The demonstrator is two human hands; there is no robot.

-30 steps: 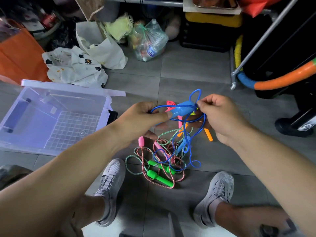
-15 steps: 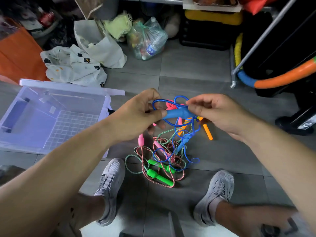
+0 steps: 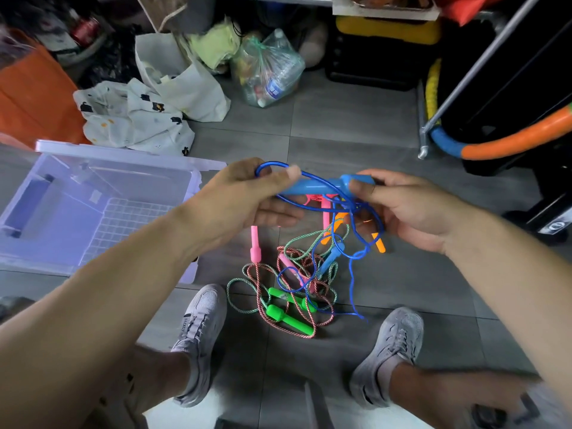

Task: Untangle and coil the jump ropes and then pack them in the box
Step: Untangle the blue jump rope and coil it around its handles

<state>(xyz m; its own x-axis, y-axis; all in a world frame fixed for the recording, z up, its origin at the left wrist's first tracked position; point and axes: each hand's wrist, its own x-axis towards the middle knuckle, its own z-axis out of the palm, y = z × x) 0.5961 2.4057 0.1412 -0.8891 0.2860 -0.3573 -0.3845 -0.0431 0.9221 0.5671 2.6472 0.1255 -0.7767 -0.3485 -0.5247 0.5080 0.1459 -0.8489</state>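
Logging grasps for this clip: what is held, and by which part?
One blue jump-rope handle, held by both hands: the left hand pinches its left end along with a loop of blue cord, the right hand grips its right end.

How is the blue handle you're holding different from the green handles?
The blue handle is lifted, held by the left hand and right hand; the green handles lie on the floor. The blue handle is alone; the green handles lie as a pair. All are rope handles.
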